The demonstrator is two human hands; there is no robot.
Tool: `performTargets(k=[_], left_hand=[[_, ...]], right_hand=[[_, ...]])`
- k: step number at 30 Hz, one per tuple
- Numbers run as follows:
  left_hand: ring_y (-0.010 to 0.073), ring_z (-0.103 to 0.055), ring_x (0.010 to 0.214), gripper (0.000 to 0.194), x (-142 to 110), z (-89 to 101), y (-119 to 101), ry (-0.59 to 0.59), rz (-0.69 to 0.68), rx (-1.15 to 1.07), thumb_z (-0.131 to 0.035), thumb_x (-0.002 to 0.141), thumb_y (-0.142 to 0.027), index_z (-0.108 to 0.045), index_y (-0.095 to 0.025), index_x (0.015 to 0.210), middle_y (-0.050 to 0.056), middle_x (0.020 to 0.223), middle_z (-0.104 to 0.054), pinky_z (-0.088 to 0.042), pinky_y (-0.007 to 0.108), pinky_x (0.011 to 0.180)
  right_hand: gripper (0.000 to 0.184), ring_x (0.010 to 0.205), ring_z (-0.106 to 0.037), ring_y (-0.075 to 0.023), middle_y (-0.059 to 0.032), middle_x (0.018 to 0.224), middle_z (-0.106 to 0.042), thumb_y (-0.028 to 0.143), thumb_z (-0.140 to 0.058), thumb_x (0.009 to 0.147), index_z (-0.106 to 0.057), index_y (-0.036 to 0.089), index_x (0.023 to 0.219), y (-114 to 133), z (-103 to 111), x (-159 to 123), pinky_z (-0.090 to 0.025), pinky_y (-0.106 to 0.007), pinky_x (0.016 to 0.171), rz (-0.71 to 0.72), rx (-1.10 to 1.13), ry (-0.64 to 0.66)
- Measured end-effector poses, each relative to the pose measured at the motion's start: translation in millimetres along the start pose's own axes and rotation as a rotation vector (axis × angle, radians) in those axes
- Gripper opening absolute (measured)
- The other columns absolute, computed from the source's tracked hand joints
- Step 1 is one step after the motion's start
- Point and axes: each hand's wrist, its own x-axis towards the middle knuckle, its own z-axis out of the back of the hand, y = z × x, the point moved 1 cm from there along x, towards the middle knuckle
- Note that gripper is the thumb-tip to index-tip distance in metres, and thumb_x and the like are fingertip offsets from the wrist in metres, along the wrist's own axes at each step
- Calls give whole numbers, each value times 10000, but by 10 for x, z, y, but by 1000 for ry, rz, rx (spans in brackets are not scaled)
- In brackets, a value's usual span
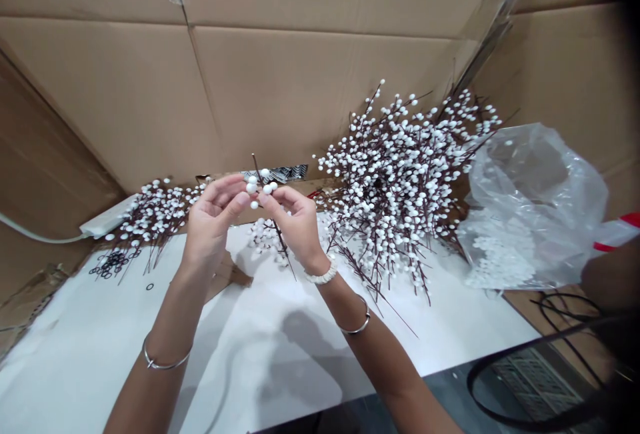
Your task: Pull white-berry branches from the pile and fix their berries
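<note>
My left hand (215, 217) and my right hand (295, 221) are raised together above the white tabletop (300, 347). Between their fingertips is a dark stem with white berries (261, 187), its thin end sticking up and its lower part running down behind my right hand. Both hands pinch this stem near its berries. A large heap of white berry sprays (395, 181) lies to the right of my right hand. A smaller heap of berry sprays (156, 213) lies beyond my left hand.
A clear plastic bag of white berries (530, 211) lies at the right. Small black rubber rings (113, 263) lie at the table's left, near a white power strip (107, 217) and its cable. Cardboard sheets (300, 87) line the back. Black cords (565, 314) lie at the lower right.
</note>
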Motion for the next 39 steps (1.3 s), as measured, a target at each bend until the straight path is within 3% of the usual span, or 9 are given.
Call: performTargets(k=[4,9,18,25,28,32,34,37,39], left_hand=[[218,-667,1015,512,-15,-2,-24,126,92,61,-821,693,-380,-662,-217,1151,109,1115,-701,-549,274,812],[217,-675,855,311,-91,-48,3,306,186,308,-791,713,-399,-733,-173,919,97,967,-729,-547,307,737],[201,-655,729,217,-118,-72,2,210,-37,582,-716,770,-408,-732,-191,775,54,806,-737,-503,294,697],[189,-651,720,195,-177,-118,37,322,-39,723,-654,826,-389,-725,-212,790,27,833,-744,-470,263,654],[204,-660,766,260,-189,-130,20,355,-28,690,-646,832,-460,-735,-216,836,39,862,-744,-474,267,681],[221,-665,811,512,-124,-48,91,322,20,599,-358,956,-560,-707,-193,1031,85,864,-731,-476,294,724],[231,-659,816,526,-83,7,209,381,55,782,-290,976,-535,-685,-191,1020,95,871,-723,-464,305,723],[258,-652,871,325,-55,74,485,544,208,1336,-396,950,-388,-661,-201,923,99,931,-717,-438,303,707],[281,-649,916,176,-61,95,680,601,280,1500,-493,870,-237,-660,-186,888,119,956,-712,-431,306,718]], right_hand=[[168,835,-676,-158,-26,848,-732,363,-690,798,-690,195,793,-10,22,35,-545,-295,812,-68,134,-21],[196,912,-693,-178,-45,940,-752,393,-696,799,-698,198,820,-21,21,40,-562,-301,808,-136,245,-5],[258,1091,-621,-184,-36,1108,-699,355,-713,777,-658,240,1000,36,139,92,-497,-334,963,-73,149,66],[144,899,-641,-151,-10,926,-700,336,-592,857,-668,215,871,170,269,121,-499,-286,868,28,-15,-5],[112,850,-639,-145,4,846,-693,296,-601,831,-653,203,796,176,294,134,-497,-275,840,19,2,-21],[97,777,-626,-133,7,791,-675,280,-625,799,-649,192,766,150,316,158,-498,-260,777,-18,44,-39],[103,745,-611,-124,9,775,-666,286,-620,800,-646,194,761,139,322,165,-496,-252,747,-38,48,-33],[110,731,-596,-116,10,776,-663,295,-612,805,-640,200,756,135,331,171,-495,-249,733,-23,39,-40],[117,725,-590,-114,7,776,-661,300,-610,809,-638,200,756,142,337,173,-496,-252,732,3,50,-47]])
